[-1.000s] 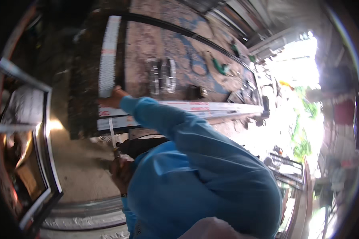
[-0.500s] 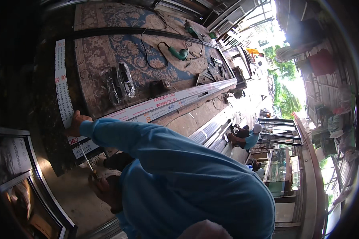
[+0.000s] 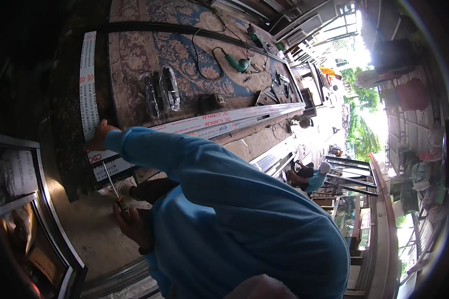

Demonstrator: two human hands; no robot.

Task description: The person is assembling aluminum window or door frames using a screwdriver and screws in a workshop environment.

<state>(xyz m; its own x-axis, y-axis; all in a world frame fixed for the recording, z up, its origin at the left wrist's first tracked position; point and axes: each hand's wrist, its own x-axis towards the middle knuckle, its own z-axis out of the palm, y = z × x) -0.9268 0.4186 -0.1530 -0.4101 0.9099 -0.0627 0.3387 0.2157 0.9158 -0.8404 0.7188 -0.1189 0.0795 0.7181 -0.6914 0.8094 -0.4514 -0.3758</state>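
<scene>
My right hand (image 3: 104,135) grips the corner where two film-wrapped aluminium profiles meet: a white-filmed profile (image 3: 88,74) running away from me and a long white-filmed profile (image 3: 204,123) stretching to the right. Its thumb and some fingers are hidden. Lower down, my left hand (image 3: 129,223) is closed around what looks like a screwdriver (image 3: 111,179). The thin bright shaft points up at the underside of the corner, and its tip reaches the profile's edge. Most of the handle sits hidden in my fingers. My blue right sleeve (image 3: 204,159) crosses the middle.
Beyond the profiles, a patterned carpet (image 3: 137,55) bears a green corded power tool (image 3: 237,63), plastic-wrapped black parts (image 3: 169,89) and loose dark brackets (image 3: 268,96). A framed panel (image 3: 37,199) stands at left. Another person (image 3: 314,180) crouches at right, near a dark frame (image 3: 354,172).
The whole view has shifted a little, so the carpet and profiles sit farther right and higher. Both hands keep their places at the corner, and the screwdriver still points at it.
</scene>
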